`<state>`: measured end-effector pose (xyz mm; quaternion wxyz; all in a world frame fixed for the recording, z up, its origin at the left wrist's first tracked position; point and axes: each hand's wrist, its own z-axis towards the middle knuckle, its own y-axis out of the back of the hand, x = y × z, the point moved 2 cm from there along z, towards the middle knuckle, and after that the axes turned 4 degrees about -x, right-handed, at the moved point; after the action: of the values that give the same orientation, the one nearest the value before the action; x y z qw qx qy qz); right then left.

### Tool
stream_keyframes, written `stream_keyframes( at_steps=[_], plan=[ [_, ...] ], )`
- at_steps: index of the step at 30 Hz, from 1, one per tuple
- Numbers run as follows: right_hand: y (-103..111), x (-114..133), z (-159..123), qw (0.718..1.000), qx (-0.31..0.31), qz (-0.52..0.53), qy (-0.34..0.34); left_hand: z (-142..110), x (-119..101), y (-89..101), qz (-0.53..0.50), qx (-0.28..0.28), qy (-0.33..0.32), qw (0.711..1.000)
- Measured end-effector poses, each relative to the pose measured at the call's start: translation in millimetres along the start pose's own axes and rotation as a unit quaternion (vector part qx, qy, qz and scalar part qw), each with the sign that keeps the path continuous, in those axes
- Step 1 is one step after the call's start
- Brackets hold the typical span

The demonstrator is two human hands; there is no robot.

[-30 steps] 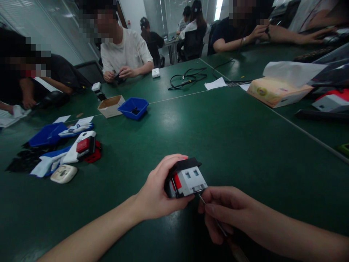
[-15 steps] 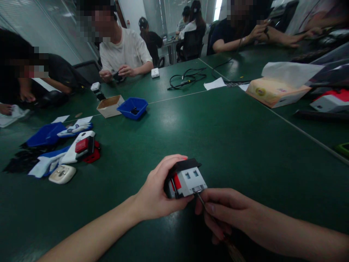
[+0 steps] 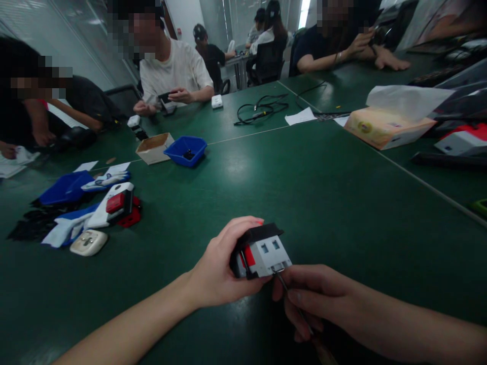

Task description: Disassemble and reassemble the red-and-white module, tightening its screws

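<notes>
My left hand (image 3: 216, 268) is wrapped round a small white, red and black plug-like device (image 3: 262, 251), holding it just above the green table (image 3: 323, 192). Two square holes show on its white face. My right hand (image 3: 308, 299) is closed on a thin screwdriver (image 3: 291, 299). The metal tip of the screwdriver touches the lower edge of the device's white face. The handle runs down under my fingers and is mostly hidden.
At left lie blue and white gloves (image 3: 76, 223), a red and white device (image 3: 119, 203), a cream socket part (image 3: 88, 242) and black pieces. Farther back stand a cardboard box (image 3: 154, 148) and a blue tray (image 3: 186, 150). A tissue box (image 3: 388, 126) sits right. Other people work around the table.
My hands and the device have barely shifted, a little lower and right. The person in the white shirt opposite has lifted a dark object in their hands.
</notes>
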<state>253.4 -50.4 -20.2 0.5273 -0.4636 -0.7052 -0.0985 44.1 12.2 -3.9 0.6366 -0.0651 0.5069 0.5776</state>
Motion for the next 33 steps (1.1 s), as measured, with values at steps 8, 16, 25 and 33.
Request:
stream_keyframes(
  at_steps=[8,16,25,33],
  plan=[
    [1,2,-2,1.0,-0.003,-0.008,-0.005,1,-2,-0.3,-0.002,0.001,-0.004,1.0],
    [-6,9,-4,0.999,-0.012,-0.012,-0.027,-3,2,-1.4,-0.007,0.001,-0.007,1.0],
    [3,-12,6,1.0,-0.021,0.002,0.014,-3,1,-1.8,-0.01,0.0,-0.017,1.0],
    [0,-9,5,0.999,-0.013,0.01,0.032,-3,2,-2.0,-0.007,0.0,-0.016,1.0]
  ],
)
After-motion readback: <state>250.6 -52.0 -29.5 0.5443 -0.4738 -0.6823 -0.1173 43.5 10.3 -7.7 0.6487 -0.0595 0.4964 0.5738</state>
